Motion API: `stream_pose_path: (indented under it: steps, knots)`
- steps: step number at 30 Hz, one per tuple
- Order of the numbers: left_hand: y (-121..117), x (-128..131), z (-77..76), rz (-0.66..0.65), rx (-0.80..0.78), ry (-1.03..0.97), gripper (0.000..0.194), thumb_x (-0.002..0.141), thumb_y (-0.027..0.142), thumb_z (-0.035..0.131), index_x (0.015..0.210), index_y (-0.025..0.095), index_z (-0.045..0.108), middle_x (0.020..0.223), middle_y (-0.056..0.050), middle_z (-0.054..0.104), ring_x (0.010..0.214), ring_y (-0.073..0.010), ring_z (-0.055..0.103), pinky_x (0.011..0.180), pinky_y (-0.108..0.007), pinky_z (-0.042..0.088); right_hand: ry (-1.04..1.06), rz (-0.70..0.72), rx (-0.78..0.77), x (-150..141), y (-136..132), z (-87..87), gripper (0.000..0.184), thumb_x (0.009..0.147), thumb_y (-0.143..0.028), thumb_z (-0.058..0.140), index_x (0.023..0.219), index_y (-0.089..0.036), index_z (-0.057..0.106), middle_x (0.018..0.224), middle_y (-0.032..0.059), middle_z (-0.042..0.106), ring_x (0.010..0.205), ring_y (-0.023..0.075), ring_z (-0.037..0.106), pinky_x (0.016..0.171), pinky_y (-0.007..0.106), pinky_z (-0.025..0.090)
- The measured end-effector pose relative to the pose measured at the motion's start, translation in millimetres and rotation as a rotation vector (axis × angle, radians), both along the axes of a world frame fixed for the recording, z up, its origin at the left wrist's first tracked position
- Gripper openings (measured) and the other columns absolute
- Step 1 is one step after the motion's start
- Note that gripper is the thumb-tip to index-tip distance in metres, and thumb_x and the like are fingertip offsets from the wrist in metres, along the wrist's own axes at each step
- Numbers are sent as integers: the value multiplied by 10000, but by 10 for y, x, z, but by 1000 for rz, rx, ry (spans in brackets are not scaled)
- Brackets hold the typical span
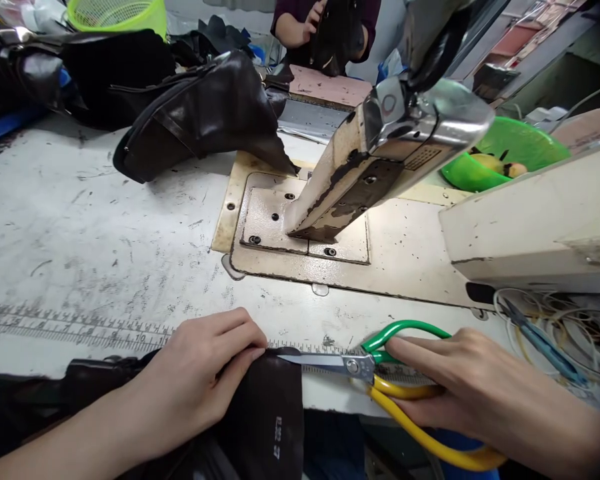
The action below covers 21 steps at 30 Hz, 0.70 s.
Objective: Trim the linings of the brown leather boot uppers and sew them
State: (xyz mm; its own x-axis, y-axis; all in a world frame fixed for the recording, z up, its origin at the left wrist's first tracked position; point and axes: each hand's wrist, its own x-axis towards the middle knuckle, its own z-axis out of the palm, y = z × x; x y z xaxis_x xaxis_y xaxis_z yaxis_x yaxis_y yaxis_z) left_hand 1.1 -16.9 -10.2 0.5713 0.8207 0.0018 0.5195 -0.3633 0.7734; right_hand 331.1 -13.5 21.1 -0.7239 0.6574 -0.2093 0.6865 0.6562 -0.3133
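My left hand (215, 373) pinches the upper edge of a dark brown leather piece (275, 407) at the front of the table. White printed marks show on the leather, which hangs down over the table edge. My right hand (465, 380) is wrapped round the handles of scissors (353, 365), one handle green and the other yellow. The blades point left, and their tips lie at the leather's top edge, close to my left fingertips. Whether the blades are cutting into the leather I cannot tell.
A sewing machine post (350, 173) rises mid-table, with its white body (535, 220) at right. Behind lies a dark leather boot upper (195, 113). A green bowl (525, 147), tweezers (545, 343) among loose threads and a printed ruler (70, 330) are around. Opposite, a person (290, 30) handles dark leather.
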Motion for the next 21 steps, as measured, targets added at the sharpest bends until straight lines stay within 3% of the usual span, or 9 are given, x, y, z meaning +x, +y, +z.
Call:
stream_pose_path:
  steps: [6,13,21]
  knots:
    - [39,7,24,-9,-36,-5,171,1002,180,434,926,224,581,877,17,628,728,-78,581,557,-181,387,-24,6,6,-69,45,6,262,947,-292,610,776,-255,414,635,-58,437,442,121,316,459,310,191]
    - [42,-11,24,-3,-52,-37,166,994,159,450,913,224,580,877,39,618,747,-58,573,661,-170,415,-86,-91,-99,-171,-17,11,259,951,-438,623,816,-268,483,567,-49,438,442,152,404,450,313,219]
    - [66,-26,5,-5,-79,-89,162,981,148,480,893,214,598,882,36,624,792,-66,577,693,-172,421,-100,-97,-153,-307,33,136,294,950,-435,607,758,-261,468,539,-60,368,425,134,322,445,304,193]
